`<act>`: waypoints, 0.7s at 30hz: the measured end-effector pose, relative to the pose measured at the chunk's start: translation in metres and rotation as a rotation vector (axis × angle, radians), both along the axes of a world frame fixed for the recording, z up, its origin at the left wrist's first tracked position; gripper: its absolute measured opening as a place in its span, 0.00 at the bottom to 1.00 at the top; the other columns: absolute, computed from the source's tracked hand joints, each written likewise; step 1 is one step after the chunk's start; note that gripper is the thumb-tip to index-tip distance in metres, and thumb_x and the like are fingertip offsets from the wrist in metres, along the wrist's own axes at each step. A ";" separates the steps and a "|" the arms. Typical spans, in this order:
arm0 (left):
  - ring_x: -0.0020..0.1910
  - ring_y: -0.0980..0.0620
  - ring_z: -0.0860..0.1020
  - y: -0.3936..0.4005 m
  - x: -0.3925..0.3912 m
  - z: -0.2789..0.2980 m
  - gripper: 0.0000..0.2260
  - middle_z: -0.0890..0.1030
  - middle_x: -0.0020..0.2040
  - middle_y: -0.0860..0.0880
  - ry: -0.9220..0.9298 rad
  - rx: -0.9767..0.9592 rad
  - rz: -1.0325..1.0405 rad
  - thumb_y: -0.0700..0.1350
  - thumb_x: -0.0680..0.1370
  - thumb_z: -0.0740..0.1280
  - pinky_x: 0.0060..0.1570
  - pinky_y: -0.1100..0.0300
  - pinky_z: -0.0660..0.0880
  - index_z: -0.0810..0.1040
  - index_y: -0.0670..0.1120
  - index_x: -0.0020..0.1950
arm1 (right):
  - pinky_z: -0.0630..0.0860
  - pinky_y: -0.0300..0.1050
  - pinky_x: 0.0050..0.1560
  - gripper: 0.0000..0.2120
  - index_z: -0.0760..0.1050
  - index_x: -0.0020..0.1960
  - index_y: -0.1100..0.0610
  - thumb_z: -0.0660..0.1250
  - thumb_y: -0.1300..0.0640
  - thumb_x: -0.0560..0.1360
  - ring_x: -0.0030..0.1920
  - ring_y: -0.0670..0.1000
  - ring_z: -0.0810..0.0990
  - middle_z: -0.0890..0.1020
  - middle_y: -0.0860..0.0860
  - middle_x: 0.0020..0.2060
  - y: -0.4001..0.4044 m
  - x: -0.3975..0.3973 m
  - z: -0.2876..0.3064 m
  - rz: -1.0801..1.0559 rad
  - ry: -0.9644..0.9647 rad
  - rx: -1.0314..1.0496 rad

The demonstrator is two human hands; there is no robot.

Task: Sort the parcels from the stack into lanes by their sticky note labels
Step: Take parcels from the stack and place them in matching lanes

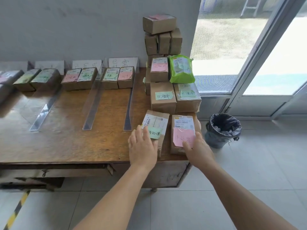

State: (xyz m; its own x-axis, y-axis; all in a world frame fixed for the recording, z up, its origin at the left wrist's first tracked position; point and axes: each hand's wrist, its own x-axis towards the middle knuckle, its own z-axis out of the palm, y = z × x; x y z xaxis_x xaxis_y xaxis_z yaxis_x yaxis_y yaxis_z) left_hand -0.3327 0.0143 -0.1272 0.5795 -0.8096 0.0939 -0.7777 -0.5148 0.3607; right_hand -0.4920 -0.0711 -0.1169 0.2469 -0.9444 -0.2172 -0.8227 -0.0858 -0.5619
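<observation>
At the table's near right corner lie two brown parcels side by side. My left hand (142,146) rests flat on the near end of the parcel with a green note (155,123), fingers spread. My right hand (197,150) lies on the near right corner of the parcel with a pink note (182,130), fingers touching the note. Behind them sits the stack (163,67): two parcels with green notes, a pink-noted box, a green plastic bag (181,68) and several plain boxes piled against the wall.
Clear plastic dividers (93,103) split the wooden table (74,138) into lanes with paper signs at the wall. Sorted parcels sit at the back of the lanes. A black-lined bin (222,130) stands on the floor right of the table, below a window.
</observation>
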 end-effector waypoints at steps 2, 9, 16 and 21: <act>0.75 0.42 0.53 0.001 0.005 -0.002 0.29 0.54 0.77 0.43 0.092 0.050 0.075 0.55 0.80 0.59 0.72 0.48 0.53 0.51 0.48 0.76 | 0.71 0.51 0.54 0.22 0.61 0.66 0.58 0.60 0.48 0.78 0.59 0.60 0.74 0.74 0.57 0.62 -0.002 0.002 0.001 -0.005 0.027 0.023; 0.68 0.46 0.68 0.002 0.005 -0.006 0.33 0.65 0.71 0.45 0.447 0.029 0.145 0.56 0.78 0.64 0.60 0.52 0.71 0.53 0.45 0.76 | 0.60 0.38 0.28 0.18 0.64 0.62 0.57 0.60 0.47 0.79 0.42 0.51 0.71 0.77 0.55 0.57 -0.002 0.006 -0.002 -0.062 -0.027 0.148; 0.60 0.54 0.70 0.016 -0.002 -0.009 0.28 0.71 0.66 0.51 0.580 -0.130 0.149 0.54 0.77 0.67 0.51 0.63 0.69 0.63 0.49 0.73 | 0.68 0.42 0.36 0.18 0.68 0.63 0.57 0.63 0.49 0.77 0.47 0.52 0.75 0.79 0.53 0.55 0.002 -0.003 -0.008 -0.053 -0.179 0.086; 0.55 0.62 0.66 0.028 -0.004 0.009 0.28 0.68 0.59 0.59 0.524 -0.299 0.128 0.54 0.75 0.69 0.35 0.78 0.64 0.63 0.52 0.72 | 0.70 0.42 0.39 0.16 0.70 0.62 0.46 0.66 0.49 0.75 0.45 0.47 0.77 0.80 0.47 0.51 0.011 -0.006 0.008 -0.081 -0.381 -0.027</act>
State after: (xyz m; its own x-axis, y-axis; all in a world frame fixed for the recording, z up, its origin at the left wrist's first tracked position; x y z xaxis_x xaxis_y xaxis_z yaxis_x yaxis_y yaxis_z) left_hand -0.3364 0.0420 -0.1180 0.7010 -0.7130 -0.0171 -0.3967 -0.4097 0.8214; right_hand -0.4982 -0.0606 -0.1094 0.2298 -0.9682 -0.0992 -0.5598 -0.0482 -0.8272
